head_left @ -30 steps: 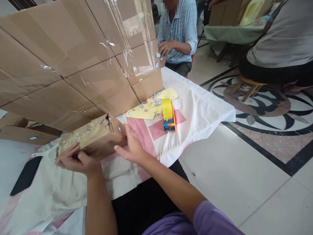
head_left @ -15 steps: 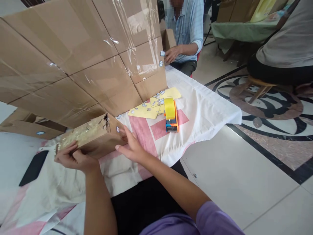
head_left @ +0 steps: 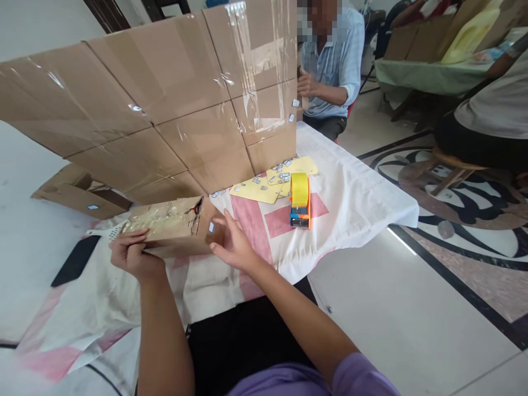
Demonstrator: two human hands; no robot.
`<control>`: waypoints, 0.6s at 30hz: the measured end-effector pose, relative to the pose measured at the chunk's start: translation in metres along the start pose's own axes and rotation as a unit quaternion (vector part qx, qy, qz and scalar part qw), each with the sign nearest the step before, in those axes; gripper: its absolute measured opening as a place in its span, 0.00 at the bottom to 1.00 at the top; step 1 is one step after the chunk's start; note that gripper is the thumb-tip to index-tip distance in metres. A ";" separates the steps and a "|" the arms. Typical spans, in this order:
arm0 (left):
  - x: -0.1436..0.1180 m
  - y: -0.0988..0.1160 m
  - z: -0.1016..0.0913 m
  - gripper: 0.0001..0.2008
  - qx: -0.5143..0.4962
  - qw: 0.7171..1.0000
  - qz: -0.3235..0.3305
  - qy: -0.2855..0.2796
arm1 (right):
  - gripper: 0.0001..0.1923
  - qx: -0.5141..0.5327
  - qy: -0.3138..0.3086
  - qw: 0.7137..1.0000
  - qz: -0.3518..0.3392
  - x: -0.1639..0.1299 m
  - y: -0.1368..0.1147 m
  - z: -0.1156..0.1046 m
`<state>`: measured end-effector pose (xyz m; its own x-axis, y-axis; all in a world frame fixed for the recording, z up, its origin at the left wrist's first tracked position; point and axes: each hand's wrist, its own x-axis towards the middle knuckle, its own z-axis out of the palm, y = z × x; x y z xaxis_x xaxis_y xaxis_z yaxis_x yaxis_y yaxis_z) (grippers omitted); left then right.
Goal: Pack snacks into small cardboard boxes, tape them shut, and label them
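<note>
A small cardboard box (head_left: 173,226) lies on its side on the white and pink cloth (head_left: 346,187), its long axis running left to right across the person's front, so that one end meets each hand. The left hand (head_left: 132,254) grips the left end, fingers curled over the near edge, and the right hand (head_left: 235,246) presses flat against the right end with the fingers spread and extended, not clenched; both hands touch the box, and neither is clearly the nearer. The box looks worn: its top is covered in crinkled yellowish tape, the right upper corner is torn open, and a small sticker sits on the right face. Just behind it a large sheet of flattened cardboard (head_left: 157,110) stands tilted, patched with clear tape. To the right, well apart from the hands, a tape dispenser (head_left: 300,201) with a yellow roll rests beside yellow sheets (head_left: 264,190) dotted with small stickers. Beyond the table another person in a blue shirt (head_left: 334,66) is seated.
</note>
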<state>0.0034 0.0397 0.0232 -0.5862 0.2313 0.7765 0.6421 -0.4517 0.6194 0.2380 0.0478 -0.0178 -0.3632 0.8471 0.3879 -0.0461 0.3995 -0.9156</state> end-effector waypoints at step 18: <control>0.003 -0.014 -0.041 0.08 -0.168 0.961 -0.219 0.030 | 0.75 -0.113 -0.028 0.993 -0.017 -0.021 -0.033 0.026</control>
<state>-0.0275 0.0114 0.0123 -0.7979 0.4161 0.4361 0.1387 -0.5774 0.8046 0.2227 0.0080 0.0013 -0.4166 0.8138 0.4053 0.1496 0.5011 -0.8523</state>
